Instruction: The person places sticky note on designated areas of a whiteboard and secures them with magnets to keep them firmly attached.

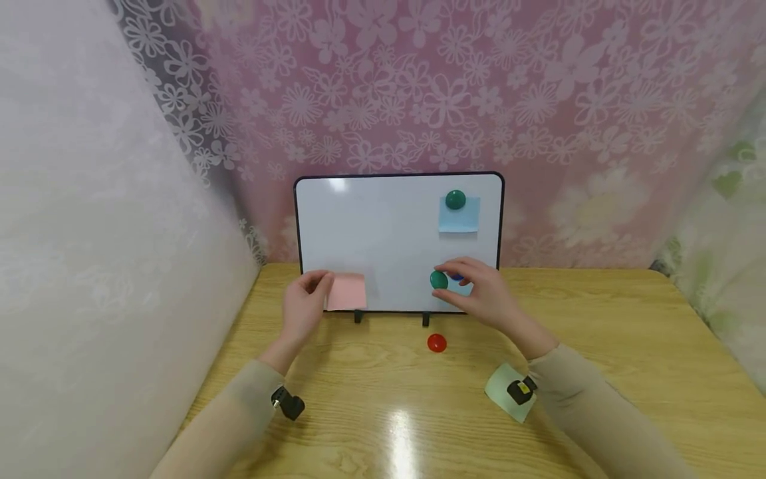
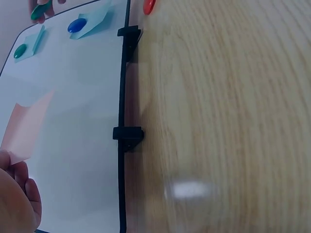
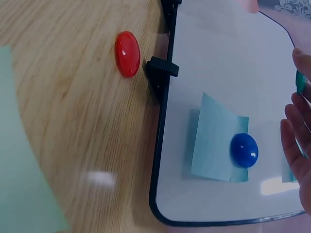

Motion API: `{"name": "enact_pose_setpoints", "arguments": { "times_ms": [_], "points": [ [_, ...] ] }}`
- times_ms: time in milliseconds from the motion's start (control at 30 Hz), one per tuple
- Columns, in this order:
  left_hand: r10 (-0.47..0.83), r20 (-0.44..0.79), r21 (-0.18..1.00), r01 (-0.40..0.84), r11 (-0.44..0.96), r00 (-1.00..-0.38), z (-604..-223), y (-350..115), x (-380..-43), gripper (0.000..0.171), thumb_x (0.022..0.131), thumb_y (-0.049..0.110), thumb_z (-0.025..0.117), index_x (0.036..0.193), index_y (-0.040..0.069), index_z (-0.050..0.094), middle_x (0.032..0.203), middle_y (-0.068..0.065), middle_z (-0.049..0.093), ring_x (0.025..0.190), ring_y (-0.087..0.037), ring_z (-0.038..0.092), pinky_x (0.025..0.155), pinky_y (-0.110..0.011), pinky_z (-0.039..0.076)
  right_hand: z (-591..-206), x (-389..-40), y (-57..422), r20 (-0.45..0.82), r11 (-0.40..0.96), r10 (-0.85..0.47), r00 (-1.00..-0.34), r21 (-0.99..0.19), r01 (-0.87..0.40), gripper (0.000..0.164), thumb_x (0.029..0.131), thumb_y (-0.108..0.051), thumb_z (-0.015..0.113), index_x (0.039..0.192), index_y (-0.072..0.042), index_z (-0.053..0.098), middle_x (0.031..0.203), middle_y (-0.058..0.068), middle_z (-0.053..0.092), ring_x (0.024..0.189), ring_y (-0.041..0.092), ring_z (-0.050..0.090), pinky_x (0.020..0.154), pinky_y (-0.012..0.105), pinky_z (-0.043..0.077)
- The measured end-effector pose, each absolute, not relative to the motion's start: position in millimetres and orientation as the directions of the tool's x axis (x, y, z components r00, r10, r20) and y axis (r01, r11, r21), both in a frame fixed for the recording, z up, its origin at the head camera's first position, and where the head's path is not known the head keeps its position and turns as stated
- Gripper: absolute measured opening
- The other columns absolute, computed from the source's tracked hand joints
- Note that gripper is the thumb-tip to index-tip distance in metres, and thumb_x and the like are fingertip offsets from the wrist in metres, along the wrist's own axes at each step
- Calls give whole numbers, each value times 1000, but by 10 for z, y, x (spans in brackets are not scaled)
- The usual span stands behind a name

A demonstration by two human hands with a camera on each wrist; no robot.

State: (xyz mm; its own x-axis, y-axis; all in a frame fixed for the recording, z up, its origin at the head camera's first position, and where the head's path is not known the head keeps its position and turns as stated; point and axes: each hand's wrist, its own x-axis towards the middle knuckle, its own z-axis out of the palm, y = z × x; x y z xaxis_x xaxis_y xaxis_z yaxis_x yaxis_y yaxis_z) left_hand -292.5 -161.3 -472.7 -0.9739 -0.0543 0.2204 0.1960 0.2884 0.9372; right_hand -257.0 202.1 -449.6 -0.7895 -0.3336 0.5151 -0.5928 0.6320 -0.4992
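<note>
A pink sticky note (image 1: 347,291) is pinched at its left edge by my left hand (image 1: 304,301), in front of the lower left of the whiteboard (image 1: 371,233). My right hand (image 1: 485,293) pinches a green round magnet (image 1: 439,280) between thumb and fingers, before the board's lower right. Behind that hand a blue magnet (image 3: 244,150) sits on a light blue note (image 3: 216,141) on the board. Higher up, another green magnet (image 1: 455,199) lies on a second light blue note (image 1: 459,218).
A red magnet (image 1: 437,342) lies on the wooden table (image 1: 371,372) in front of the board. Black feet (image 1: 358,316) hold the board up. Under my right forearm is a pale green note (image 1: 505,394). A floral curtain (image 1: 383,100) hangs behind.
</note>
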Motion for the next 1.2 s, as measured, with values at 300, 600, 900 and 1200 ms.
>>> {"name": "enact_pose_setpoints", "arguments": {
  "times_ms": [300, 600, 900, 1200],
  "points": [
    [-44, 239, 935, 218, 278, -970, -4648, -1527, -3084, 28, 107, 31, 70, 119, 8, 79, 109, -9, 75, 94, -22, 65, 72, -25, 53, -4503, -2777, 1800, 593, 632, -300, -747, -463, -621, 45, 89, -25, 92, 128, -9, 77, 128, 5, 71, 112, 25, 68, 83, 42, 61],
    [-88, 306, 912, 265, 312, -948, -4550, -1448, -3237, 26, 107, 29, 70, 118, 7, 80, 104, -9, 76, 89, -20, 64, 71, -26, 51, -4476, -2956, 1531, 670, 669, -346, -657, -314, -673, 50, 87, -27, 93, 129, -7, 75, 130, 9, 68, 118, 28, 64, 98, 45, 56],
    [-103, 344, 902, 298, 312, -933, -4445, -1390, -3361, 25, 107, 26, 71, 118, 6, 80, 103, -10, 75, 89, -21, 64, 72, -28, 51, -4414, -3108, 1327, 704, 686, -327, -630, -281, -671, 50, 89, -28, 91, 130, -6, 74, 132, 10, 68, 123, 29, 63, 106, 45, 52],
    [-110, 371, 897, 326, 298, -922, -4364, -1377, -3475, 25, 107, 24, 71, 118, 4, 80, 102, -11, 75, 89, -21, 64, 74, -28, 52, -4381, -3251, 1126, 695, 726, -341, -633, -234, -647, 50, 91, -34, 89, 131, -8, 74, 133, 7, 67, 125, 28, 61, 106, 41, 52]
  ]
}}
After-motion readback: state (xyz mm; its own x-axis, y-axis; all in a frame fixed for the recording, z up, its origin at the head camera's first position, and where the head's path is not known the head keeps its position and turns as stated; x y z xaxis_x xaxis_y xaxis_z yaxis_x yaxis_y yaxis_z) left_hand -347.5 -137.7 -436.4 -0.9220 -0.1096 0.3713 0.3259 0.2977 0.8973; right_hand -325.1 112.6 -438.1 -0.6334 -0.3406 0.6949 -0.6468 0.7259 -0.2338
